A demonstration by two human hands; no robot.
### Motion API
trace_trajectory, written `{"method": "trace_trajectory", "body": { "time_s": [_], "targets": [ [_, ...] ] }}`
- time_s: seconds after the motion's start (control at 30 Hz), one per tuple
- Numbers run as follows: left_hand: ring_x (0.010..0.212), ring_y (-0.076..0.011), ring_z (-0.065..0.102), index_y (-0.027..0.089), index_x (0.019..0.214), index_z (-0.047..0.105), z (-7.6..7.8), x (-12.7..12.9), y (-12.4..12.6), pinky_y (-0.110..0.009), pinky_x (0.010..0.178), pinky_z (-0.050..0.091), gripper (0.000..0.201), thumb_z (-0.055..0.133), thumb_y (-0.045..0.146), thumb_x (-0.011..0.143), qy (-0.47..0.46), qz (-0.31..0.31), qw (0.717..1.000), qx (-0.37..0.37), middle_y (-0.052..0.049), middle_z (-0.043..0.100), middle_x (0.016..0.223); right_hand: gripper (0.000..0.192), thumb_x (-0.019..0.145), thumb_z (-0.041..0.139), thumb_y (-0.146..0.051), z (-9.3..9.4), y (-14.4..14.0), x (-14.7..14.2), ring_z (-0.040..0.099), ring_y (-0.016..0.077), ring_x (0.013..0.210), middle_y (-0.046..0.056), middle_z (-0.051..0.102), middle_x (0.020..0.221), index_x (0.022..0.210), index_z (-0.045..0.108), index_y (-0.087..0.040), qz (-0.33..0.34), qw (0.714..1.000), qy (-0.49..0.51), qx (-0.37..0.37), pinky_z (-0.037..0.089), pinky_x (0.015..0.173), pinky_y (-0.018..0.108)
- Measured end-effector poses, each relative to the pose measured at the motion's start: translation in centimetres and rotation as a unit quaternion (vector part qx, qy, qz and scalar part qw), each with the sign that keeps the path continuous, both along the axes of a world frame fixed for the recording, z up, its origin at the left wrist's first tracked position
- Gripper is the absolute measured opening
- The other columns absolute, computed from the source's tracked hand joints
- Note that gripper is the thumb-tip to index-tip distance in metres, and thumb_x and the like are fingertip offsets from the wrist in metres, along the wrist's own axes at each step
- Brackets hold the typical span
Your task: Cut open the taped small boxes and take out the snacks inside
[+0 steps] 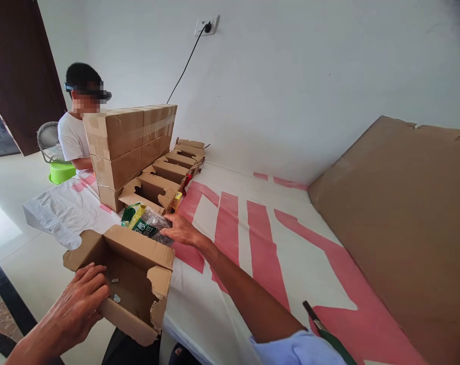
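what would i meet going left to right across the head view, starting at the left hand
Left hand → plastic bag with green print → right hand → large cardboard sheet.

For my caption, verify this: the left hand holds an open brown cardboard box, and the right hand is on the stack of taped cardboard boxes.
Wrong about the right hand: the head view shows it touching the crumpled green, yellow and clear plastic bag. The left hand does hold an open brown cardboard box.
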State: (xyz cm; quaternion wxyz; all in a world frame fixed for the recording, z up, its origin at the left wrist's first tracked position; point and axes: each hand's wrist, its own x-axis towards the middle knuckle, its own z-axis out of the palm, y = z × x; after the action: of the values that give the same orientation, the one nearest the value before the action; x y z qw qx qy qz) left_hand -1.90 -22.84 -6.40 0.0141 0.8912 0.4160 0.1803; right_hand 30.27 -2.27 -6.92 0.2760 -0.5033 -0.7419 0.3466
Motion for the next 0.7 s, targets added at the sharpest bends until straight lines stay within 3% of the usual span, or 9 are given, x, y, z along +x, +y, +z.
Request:
{"method": "trace_trajectory", "body": {
  "time_s": [0.13,0.23,0.3,0.4,0.5,0.57,0.63,0.7],
  "targets": [
    [0.132,-0.0313,0.063,0.027,0.098,0.063,0.3,2.5,0.1,-0.053,0.125,0.035,0.015,0.06,0.014,0.089,-0.002,-0.032,0.999,-0.035,-0.008,0.075,0.103,0.016,0.063,0.077,-0.02,-0.7,2.8,-1.5,0.053,0.0158,0.065,-0.003,0.061,0.064,0.065,0.062,-0.023,-0.022,0.999,-0.025,0.02,0.031,0.062,0.029],
    [0.133,-0.0314,0.063,0.028,0.108,0.067,0.6,4.6,0.1,-0.053,0.126,0.036,0.022,0.066,0.017,0.088,0.009,-0.071,0.995,-0.067,-0.008,0.076,0.108,0.015,0.065,0.079,-0.024,-1.9,3.5,-1.7,0.059,0.0192,0.074,-0.001,0.066,0.07,0.07,0.064,-0.023,-0.046,0.998,-0.007,0.034,0.037,0.069,0.029],
    [0.132,-0.0331,0.064,0.028,0.118,0.068,1.2,5.5,0.0,-0.054,0.125,0.039,0.03,0.072,0.025,0.089,0.007,-0.098,0.992,-0.08,-0.009,0.077,0.114,0.017,0.068,0.082,-0.027,-2.8,3.4,-1.3,0.064,0.0218,0.082,0.0,0.072,0.079,0.08,0.07,-0.024,-0.05,0.998,0.024,0.039,0.043,0.076,0.031],
    [0.128,-0.0346,0.066,0.029,0.133,0.067,2.9,5.2,0.5,-0.049,0.117,0.049,0.047,0.077,0.047,0.091,-0.031,-0.12,0.989,-0.078,-0.012,0.076,0.127,0.038,0.069,0.086,-0.032,-4.2,2.8,-0.2,0.068,0.0259,0.101,0.004,0.078,0.105,0.105,0.075,-0.026,-0.053,0.993,0.095,0.04,0.049,0.091,0.035],
    [0.124,-0.0318,0.069,0.029,0.137,0.067,4.8,3.2,3.2,-0.041,0.103,0.058,0.043,0.063,0.052,0.101,-0.148,-0.017,0.987,-0.054,-0.012,0.073,0.135,0.052,0.072,0.085,-0.039,-5.7,2.1,1.0,0.068,0.0284,0.117,0.008,0.076,0.124,0.12,0.071,-0.025,-0.065,0.982,0.174,0.024,0.053,0.1,0.04],
    [0.107,-0.0284,0.073,0.026,0.121,0.073,5.2,1.5,6.3,-0.038,0.091,0.06,0.035,0.058,0.052,0.102,-0.234,0.092,0.965,-0.072,-0.01,0.077,0.12,0.055,0.076,0.082,-0.045,-6.7,1.5,1.6,0.069,0.0282,0.116,0.009,0.076,0.124,0.124,0.069,-0.024,-0.074,0.973,0.218,0.006,0.055,0.098,0.041],
    [0.094,-0.0276,0.073,0.023,0.109,0.074,4.4,0.0,10.0,-0.038,0.081,0.06,0.043,0.063,0.061,0.094,-0.278,0.186,0.935,-0.116,-0.01,0.079,0.106,0.054,0.078,0.08,-0.05,-7.6,0.7,2.0,0.072,0.0271,0.106,0.008,0.078,0.116,0.123,0.069,-0.023,-0.074,0.965,0.251,-0.012,0.058,0.091,0.04],
    [0.079,-0.0265,0.072,0.018,0.104,0.073,2.6,-1.1,13.5,-0.036,0.067,0.057,0.058,0.073,0.069,0.076,-0.316,0.228,0.896,-0.213,-0.01,0.077,0.091,0.051,0.077,0.08,-0.052,-8.4,-0.3,1.9,0.073,0.026,0.095,0.005,0.079,0.104,0.118,0.071,-0.024,-0.063,0.96,0.272,-0.027,0.059,0.083,0.039]
  ]
}}
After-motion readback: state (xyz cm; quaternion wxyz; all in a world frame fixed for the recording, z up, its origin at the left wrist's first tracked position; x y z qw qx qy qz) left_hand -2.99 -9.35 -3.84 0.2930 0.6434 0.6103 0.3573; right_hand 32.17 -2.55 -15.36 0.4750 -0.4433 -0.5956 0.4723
